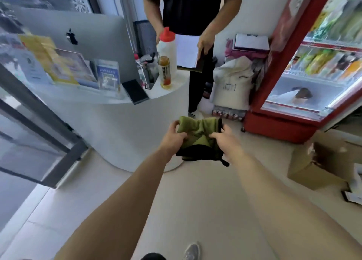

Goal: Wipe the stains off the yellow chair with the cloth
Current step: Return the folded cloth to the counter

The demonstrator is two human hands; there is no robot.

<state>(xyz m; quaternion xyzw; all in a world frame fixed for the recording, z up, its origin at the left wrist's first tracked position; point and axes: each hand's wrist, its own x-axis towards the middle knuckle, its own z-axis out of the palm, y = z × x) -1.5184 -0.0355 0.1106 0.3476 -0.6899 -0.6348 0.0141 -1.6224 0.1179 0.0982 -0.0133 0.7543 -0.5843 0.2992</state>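
Observation:
An olive-green cloth (199,131) with a black edge hangs in the air in front of me, bunched between both hands. My left hand (174,136) grips its left side with curled fingers. My right hand (225,140) pinches its right side, thumb on top. The cloth is held above the pale floor, just in front of a white rounded counter. No yellow chair is in view.
The white counter (121,122) carries a computer, leaflets, bottles (165,71) and a dark phone (135,91). A person in black (195,24) stands behind it holding papers. A red drinks fridge (305,63) stands at right, a cardboard box (321,161) on the floor, a glass door (35,126) at left.

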